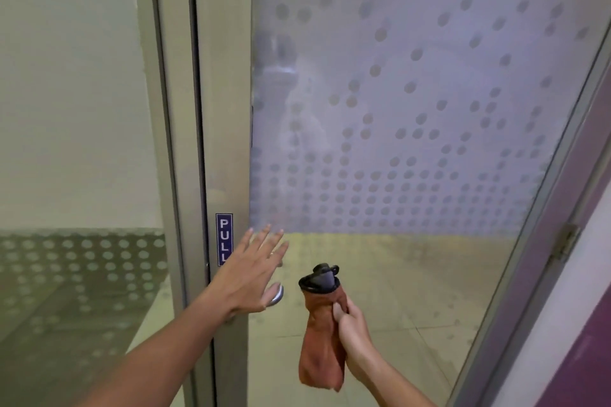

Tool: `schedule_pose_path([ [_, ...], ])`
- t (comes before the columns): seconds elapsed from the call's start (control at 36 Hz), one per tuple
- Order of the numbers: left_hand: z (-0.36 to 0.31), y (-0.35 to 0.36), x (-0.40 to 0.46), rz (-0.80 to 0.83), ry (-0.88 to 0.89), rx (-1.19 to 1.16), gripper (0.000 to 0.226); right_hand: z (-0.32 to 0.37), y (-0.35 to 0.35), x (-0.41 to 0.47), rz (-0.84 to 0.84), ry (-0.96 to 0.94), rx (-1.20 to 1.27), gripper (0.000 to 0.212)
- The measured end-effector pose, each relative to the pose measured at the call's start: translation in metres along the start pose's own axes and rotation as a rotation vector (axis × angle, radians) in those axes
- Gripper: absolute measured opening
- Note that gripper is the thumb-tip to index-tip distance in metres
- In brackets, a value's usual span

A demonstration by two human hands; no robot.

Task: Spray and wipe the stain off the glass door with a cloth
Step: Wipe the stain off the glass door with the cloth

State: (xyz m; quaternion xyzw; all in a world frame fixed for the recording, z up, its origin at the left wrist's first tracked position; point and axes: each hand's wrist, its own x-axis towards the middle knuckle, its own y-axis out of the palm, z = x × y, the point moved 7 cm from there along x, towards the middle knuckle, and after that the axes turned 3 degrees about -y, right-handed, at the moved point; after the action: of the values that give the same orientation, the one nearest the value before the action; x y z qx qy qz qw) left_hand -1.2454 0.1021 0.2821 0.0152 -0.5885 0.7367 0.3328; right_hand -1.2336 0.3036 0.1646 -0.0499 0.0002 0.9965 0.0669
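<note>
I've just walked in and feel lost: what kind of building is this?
Probably an office or public building's corridor entrance. The glass door has a frosted dot-pattern film, a metal frame bears a blue PULL sign, and pale floor tiles show through the clear glass below.

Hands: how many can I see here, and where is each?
2. The left hand is open, fingers spread, by the PULL sign. The right hand grips a cloth wrapped around a bottle.

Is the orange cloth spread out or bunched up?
Bunched: the orange cloth hangs gathered around the spray bottle in the right hand.
</note>
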Motion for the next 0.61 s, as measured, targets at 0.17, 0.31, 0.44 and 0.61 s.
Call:
schedule_pose_path([
  [0.17, -0.001, 0.009, -0.036, 0.007, -0.005, -0.086, 0.066, -0.015, 0.015, -0.028, -0.006, 0.196, 0.3, 0.025],
  [0.31, -0.009, 0.002, -0.059, 0.007, -0.051, -0.183, 0.052, -0.022, 0.031, -0.041, 0.005, 0.273, 0.463, 0.024],
  [0.44, -0.031, -0.005, -0.082, 0.142, -0.177, -0.244, 0.052, -0.019, 0.04, -0.063, 0.034, 0.302, 0.535, 0.024],
  [0.61, -0.066, -0.015, -0.1, 0.26, -0.374, -0.384, 0.057, -0.016, 0.045, -0.088, 0.116, 0.334, 0.576, 0.024],
])
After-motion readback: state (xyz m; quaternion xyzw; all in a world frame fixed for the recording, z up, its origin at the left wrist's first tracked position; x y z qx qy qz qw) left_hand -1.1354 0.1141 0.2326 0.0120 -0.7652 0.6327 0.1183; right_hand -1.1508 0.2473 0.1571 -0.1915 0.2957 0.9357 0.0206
